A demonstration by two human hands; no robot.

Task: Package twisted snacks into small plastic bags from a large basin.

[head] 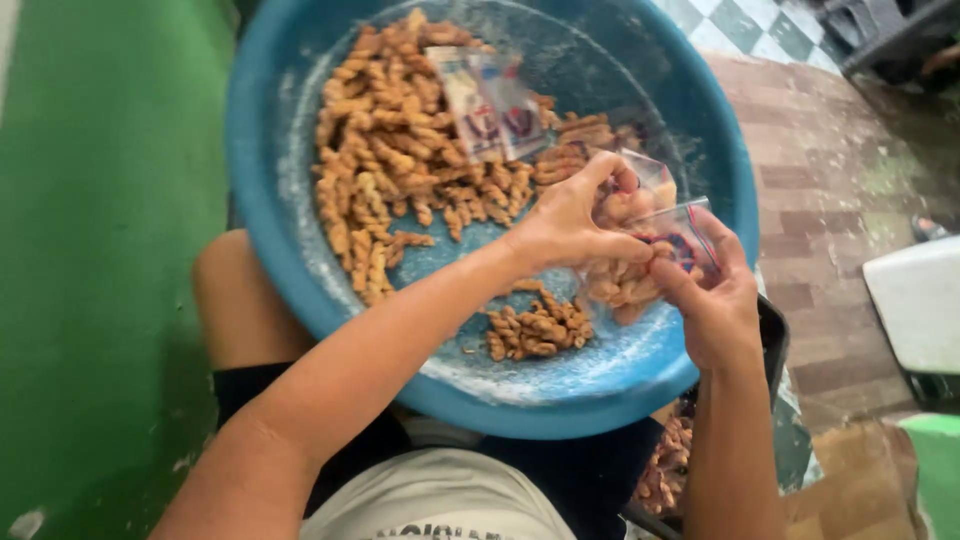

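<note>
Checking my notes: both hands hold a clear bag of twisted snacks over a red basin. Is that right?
Not quite: the head view shows the basin is blue, not red. Both the left hand and right hand do hold the clear bag of twisted snacks over it.

Basin [262,200]: blue, dusted white. Twisted snacks [385,150]: golden brown. Bag [655,245]: clear plastic, red and blue print. Floor [100,250]: green. Paving [830,190]: reddish-brown brick pattern.

Home yard: tiled floor [830,190], snack basin [260,200]
</note>
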